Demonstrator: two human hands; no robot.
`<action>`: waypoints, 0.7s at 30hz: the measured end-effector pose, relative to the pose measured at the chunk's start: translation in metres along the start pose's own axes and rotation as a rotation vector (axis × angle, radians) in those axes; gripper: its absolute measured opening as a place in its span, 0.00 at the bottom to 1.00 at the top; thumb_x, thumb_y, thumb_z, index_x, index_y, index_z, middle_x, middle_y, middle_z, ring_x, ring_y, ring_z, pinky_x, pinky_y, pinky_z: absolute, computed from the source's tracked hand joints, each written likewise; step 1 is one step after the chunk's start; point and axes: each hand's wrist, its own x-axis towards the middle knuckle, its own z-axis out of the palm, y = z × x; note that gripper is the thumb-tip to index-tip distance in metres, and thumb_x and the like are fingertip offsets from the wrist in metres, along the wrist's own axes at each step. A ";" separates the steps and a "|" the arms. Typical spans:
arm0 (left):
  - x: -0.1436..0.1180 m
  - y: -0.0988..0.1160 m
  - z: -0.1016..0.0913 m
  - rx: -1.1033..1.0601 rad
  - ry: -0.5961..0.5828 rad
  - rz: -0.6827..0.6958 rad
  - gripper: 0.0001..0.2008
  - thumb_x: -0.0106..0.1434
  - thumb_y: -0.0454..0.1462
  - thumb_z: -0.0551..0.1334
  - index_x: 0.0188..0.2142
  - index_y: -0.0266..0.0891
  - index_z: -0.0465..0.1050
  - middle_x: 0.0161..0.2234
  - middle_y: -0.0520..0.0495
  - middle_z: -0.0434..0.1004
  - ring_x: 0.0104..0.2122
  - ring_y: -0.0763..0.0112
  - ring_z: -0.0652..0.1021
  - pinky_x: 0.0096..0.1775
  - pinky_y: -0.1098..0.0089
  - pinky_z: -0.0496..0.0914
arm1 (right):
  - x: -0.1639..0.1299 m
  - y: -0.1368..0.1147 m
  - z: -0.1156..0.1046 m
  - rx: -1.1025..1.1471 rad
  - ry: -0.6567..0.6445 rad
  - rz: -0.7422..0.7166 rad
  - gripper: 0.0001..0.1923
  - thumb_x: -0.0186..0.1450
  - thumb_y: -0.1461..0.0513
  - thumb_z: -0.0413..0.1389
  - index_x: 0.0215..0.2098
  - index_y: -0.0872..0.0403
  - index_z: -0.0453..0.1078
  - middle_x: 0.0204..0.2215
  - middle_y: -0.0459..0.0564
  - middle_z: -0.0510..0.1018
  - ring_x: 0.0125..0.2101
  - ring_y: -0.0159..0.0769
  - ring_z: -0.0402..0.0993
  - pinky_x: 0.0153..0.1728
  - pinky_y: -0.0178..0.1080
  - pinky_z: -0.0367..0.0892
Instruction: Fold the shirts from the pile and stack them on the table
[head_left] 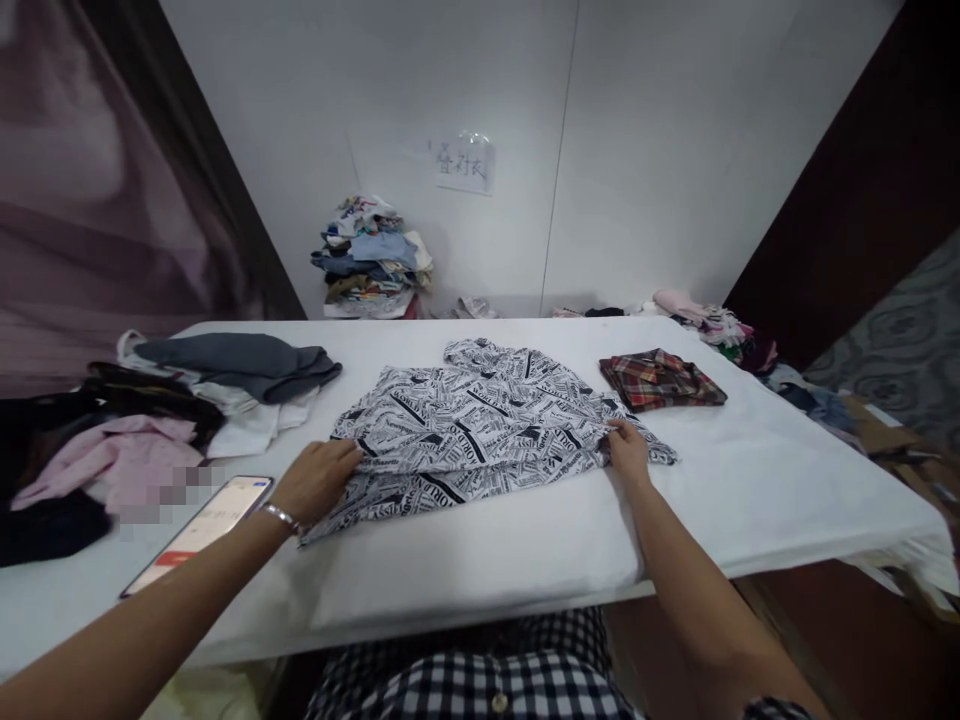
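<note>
Both left hand (319,478) and right hand (628,452) pinch newsprint-patterned shirt (480,420)

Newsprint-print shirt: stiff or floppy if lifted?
The newsprint-print shirt is probably floppy: its fabric wrinkles and drapes. Likely light for its spread, since it looks thin. It would probably sag between the left hand and right hand, which grip opposite sides.

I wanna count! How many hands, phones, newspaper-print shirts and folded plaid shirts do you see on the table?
Hands: 2 (left hand, right hand)
Phone: 1
Newspaper-print shirt: 1
Folded plaid shirt: 1
Total: 5
</note>
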 end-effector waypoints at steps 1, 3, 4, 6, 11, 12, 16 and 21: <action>-0.005 0.002 0.005 -0.022 0.005 -0.005 0.17 0.55 0.25 0.53 0.39 0.39 0.74 0.38 0.44 0.76 0.40 0.60 0.75 0.41 0.62 0.64 | 0.000 -0.002 -0.001 0.049 0.011 0.021 0.20 0.51 0.54 0.52 0.38 0.55 0.72 0.21 0.43 0.73 0.23 0.35 0.68 0.28 0.36 0.63; -0.008 0.003 0.006 -0.029 0.025 -0.038 0.16 0.55 0.25 0.53 0.39 0.39 0.74 0.38 0.43 0.76 0.40 0.59 0.76 0.41 0.61 0.64 | -0.002 -0.008 -0.002 0.132 0.014 0.066 0.20 0.50 0.54 0.54 0.37 0.55 0.72 0.20 0.43 0.73 0.22 0.34 0.68 0.27 0.35 0.62; -0.008 0.002 0.003 -0.020 0.045 -0.055 0.16 0.55 0.26 0.53 0.38 0.39 0.74 0.38 0.42 0.76 0.40 0.58 0.76 0.40 0.60 0.64 | -0.002 -0.012 -0.004 0.154 0.002 0.084 0.20 0.50 0.53 0.55 0.37 0.56 0.72 0.19 0.43 0.73 0.22 0.34 0.68 0.26 0.35 0.62; -0.006 0.000 -0.006 0.001 0.102 -0.078 0.14 0.56 0.27 0.53 0.37 0.38 0.75 0.37 0.41 0.76 0.39 0.57 0.75 0.40 0.60 0.64 | -0.002 -0.019 -0.006 0.153 -0.024 0.111 0.21 0.51 0.50 0.57 0.36 0.56 0.73 0.18 0.43 0.73 0.22 0.34 0.69 0.24 0.34 0.61; -0.014 0.016 -0.001 -0.087 0.172 0.037 0.13 0.57 0.26 0.54 0.34 0.40 0.75 0.37 0.43 0.76 0.38 0.59 0.75 0.40 0.61 0.65 | 0.003 -0.027 -0.009 0.189 0.020 0.226 0.18 0.46 0.54 0.62 0.32 0.55 0.71 0.16 0.40 0.70 0.17 0.30 0.65 0.18 0.32 0.58; -0.017 0.021 0.005 -0.119 0.162 0.071 0.14 0.56 0.26 0.54 0.33 0.40 0.75 0.38 0.43 0.76 0.39 0.60 0.75 0.41 0.61 0.65 | 0.004 -0.027 -0.009 0.208 0.025 0.247 0.18 0.45 0.56 0.62 0.32 0.55 0.71 0.16 0.39 0.70 0.16 0.29 0.65 0.17 0.32 0.58; -0.028 0.027 0.026 -0.158 0.118 0.057 0.16 0.53 0.22 0.54 0.33 0.40 0.74 0.38 0.44 0.76 0.39 0.61 0.76 0.41 0.62 0.65 | 0.007 -0.033 -0.012 0.255 -0.009 0.276 0.18 0.45 0.60 0.61 0.35 0.55 0.70 0.17 0.39 0.71 0.15 0.28 0.65 0.16 0.32 0.62; -0.029 0.014 0.027 -0.095 0.162 -0.030 0.14 0.59 0.26 0.53 0.37 0.40 0.73 0.38 0.43 0.75 0.39 0.59 0.75 0.40 0.61 0.66 | 0.007 -0.043 -0.017 0.233 -0.027 0.238 0.18 0.46 0.63 0.60 0.36 0.56 0.72 0.18 0.41 0.72 0.16 0.29 0.68 0.16 0.31 0.64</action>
